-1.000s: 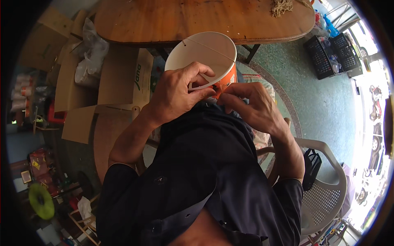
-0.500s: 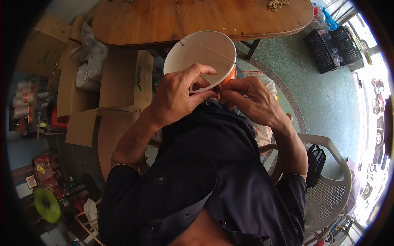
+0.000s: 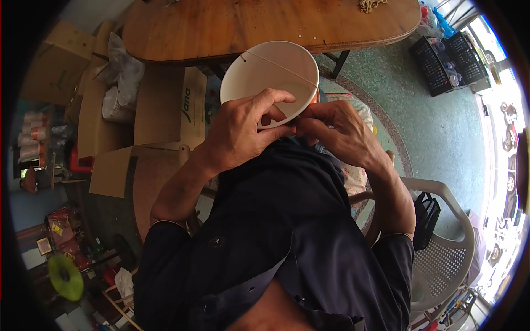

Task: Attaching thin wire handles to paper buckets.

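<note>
A white paper bowl (image 3: 270, 74) sits pinched at its near rim by both hands (image 3: 243, 132) (image 3: 337, 132); the taut string (image 3: 281, 66) across it could slip off, collapsing the thin rim.

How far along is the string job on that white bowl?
Done: one thin string already runs taut across the open mouth of the white paper bowl, from far rim to right rim. In hand: the left hand and right hand meet at the near rim, fingers pinched there; what they pinch is hidden. Left: fixing that near end appears unfinished, since both hands grip the rim.
</note>
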Motion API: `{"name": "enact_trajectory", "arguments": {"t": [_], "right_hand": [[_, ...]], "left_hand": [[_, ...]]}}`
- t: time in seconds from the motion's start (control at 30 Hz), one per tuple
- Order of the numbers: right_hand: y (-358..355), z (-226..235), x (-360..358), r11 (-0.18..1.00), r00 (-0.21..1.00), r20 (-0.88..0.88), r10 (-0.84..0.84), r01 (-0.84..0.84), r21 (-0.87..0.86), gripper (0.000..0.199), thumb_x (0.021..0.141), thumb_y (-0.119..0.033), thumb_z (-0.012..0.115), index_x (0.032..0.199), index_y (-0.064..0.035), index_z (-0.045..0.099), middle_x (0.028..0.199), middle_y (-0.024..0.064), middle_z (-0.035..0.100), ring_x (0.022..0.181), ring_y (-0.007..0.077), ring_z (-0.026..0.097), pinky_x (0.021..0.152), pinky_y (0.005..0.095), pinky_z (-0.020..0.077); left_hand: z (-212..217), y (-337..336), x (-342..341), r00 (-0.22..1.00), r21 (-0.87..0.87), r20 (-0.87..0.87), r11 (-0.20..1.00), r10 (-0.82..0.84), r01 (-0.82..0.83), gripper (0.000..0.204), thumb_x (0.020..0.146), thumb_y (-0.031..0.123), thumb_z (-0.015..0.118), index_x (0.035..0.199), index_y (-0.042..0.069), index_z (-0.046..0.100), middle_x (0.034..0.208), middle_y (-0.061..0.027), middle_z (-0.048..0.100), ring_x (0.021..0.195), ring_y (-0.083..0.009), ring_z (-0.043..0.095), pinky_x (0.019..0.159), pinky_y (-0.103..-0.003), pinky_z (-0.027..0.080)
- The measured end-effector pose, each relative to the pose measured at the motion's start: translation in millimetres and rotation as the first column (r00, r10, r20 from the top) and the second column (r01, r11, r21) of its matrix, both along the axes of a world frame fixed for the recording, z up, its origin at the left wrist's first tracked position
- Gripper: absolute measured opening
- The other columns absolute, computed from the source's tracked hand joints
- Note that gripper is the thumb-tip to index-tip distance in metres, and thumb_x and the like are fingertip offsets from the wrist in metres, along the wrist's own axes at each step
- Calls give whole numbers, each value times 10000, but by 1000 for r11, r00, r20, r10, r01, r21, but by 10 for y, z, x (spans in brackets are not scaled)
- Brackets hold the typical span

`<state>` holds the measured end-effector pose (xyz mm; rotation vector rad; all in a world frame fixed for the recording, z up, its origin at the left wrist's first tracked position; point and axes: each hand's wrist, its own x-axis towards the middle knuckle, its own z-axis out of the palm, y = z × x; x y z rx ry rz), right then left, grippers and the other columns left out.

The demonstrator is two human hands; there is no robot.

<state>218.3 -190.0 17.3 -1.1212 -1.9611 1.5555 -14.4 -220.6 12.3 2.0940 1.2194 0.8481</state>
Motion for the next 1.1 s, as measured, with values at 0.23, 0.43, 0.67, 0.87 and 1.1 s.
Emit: {"name": "enact_trajectory", "arguments": {"t": [0.23, 0.43, 0.67, 0.87, 1.1], "right_hand": [[-11, 41, 11, 1000, 1000, 11, 8, -8, 4, 297, 936, -229, 607, 986, 21, 759, 784, 51, 714, 730, 107, 651, 694, 290, 502], [-24, 21, -10, 1000, 1000, -25, 4, -3, 24, 289, 929, -200, 601, 1020, 9, 779, 762, 68, 723, 692, 111, 656, 652, 292, 511], [-18, 76, 7, 1000, 999, 33, 20, -20, 5, 272, 918, -183, 626, 1023, 17, 776, 785, 50, 734, 722, 103, 655, 690, 279, 511], [-8, 42, 16, 999, 999, 32, 33, -32, -19, 273, 921, -187, 636, 1012, 34, 768, 793, 57, 732, 733, 98, 653, 692, 280, 510], [-6, 34, 34, 998, 995, 85, 54, -51, -34, 264, 930, -194, 641, 999, 31, 760, 794, 61, 726, 749, 102, 655, 697, 288, 512]], "left_hand": [[79, -9, 5, 995, -36, 2, 995, -95, 95, 415, 933, 111, 771, 1316, 53, 620, 955, -119, 767, 918, -210, 757, 778, -334, 602], [31, 53, 17, 989, 48, 72, 991, -127, 124, 253, 1033, 75, 609, 1273, 16, 663, 985, -169, 757, 903, -250, 759, 773, -359, 593], [64, 151, 40, 986, 26, 32, 987, -162, 161, 136, 947, 31, 683, 1076, 12, 723, 939, -164, 762, 849, -323, 754, 725, -378, 584], [31, 173, 49, 983, 134, -63, 974, -174, 181, 102, 901, 6, 695, 1000, 31, 706, 880, -138, 747, 802, -314, 735, 693, -383, 569], [70, 164, 71, 964, 234, -183, 944, -190, 231, 59, 890, 13, 683, 933, 52, 675, 801, -108, 717, 754, -299, 723, 656, -388, 551]]}}
